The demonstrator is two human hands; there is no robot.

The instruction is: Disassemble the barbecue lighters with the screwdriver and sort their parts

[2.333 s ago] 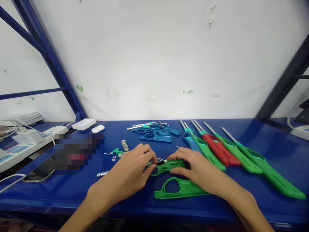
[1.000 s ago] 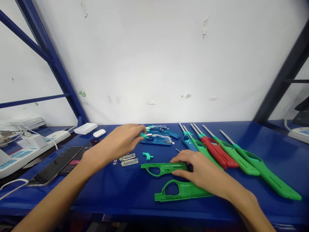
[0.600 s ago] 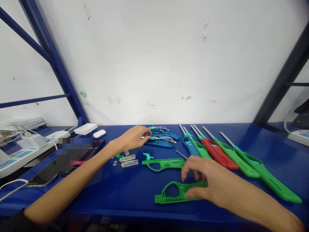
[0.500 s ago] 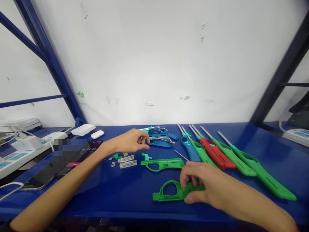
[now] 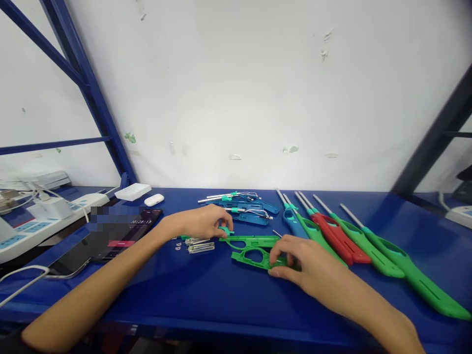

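Observation:
My left hand (image 5: 204, 221) pinches a small teal trigger piece (image 5: 226, 230) just above the front end of a green lighter shell half (image 5: 250, 241). My right hand (image 5: 311, 268) grips the handle end of a second green shell half (image 5: 241, 256), which lies nearer to me with its inner side up. Its handle is partly hidden by my fingers. Beyond my right fingers the tip of a thin metal rod (image 5: 276, 233) shows. Clear fuel tanks (image 5: 201, 248) lie left of the shells, with tiny pale pieces (image 5: 178, 246) beside them.
Opened blue lighter halves (image 5: 254, 217) with rods and wires lie at the back. Whole lighters in blue, red (image 5: 334, 238) and green (image 5: 416, 273) fan out on the right. A phone (image 5: 125, 238), a white earbud case (image 5: 154, 199) and a power strip (image 5: 22, 238) are left.
My left hand has come down and closed on the teal trigger piece. My right hand has moved the nearer green shell half away from me, close to the other half. The view has shifted slightly.

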